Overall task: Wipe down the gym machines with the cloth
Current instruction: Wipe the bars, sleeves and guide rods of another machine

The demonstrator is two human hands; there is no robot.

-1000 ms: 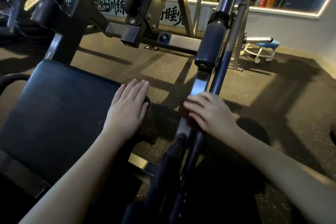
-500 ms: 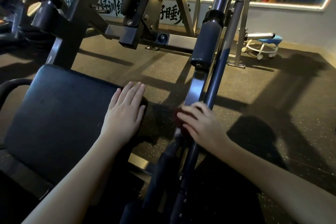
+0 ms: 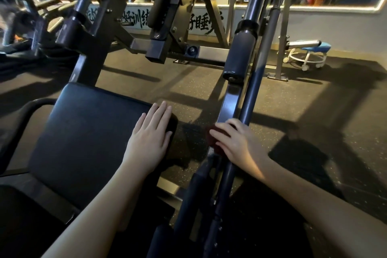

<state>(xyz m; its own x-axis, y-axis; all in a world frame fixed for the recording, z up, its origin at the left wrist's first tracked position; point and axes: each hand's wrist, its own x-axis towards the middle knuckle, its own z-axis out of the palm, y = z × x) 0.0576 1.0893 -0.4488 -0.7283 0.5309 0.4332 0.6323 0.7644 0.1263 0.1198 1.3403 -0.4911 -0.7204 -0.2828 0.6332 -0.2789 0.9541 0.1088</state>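
A dark red cloth (image 3: 210, 139) lies on the slanted metal bar (image 3: 227, 102) of a gym machine, mostly hidden under my right hand (image 3: 235, 144). That hand's fingers curl over the cloth and press it against the bar. A round dark rod (image 3: 252, 90) runs alongside the bar. A black foam grip (image 3: 239, 54) sits higher up on the same bar. My left hand (image 3: 149, 142) rests flat, fingers straight, on the right corner of the black padded seat (image 3: 88, 136).
Steel frame posts (image 3: 211, 6) and a hanging square tube (image 3: 157, 52) stand beyond the seat. A blue rolling stool (image 3: 310, 54) sits at the far right by the wall. Speckled rubber floor (image 3: 314, 111) spreads to the right. Weight plates lie far left.
My right hand slid the cloth a little down the bar towards me, then stayed. The camera tilted slightly. My left hand stayed flat on the seat.
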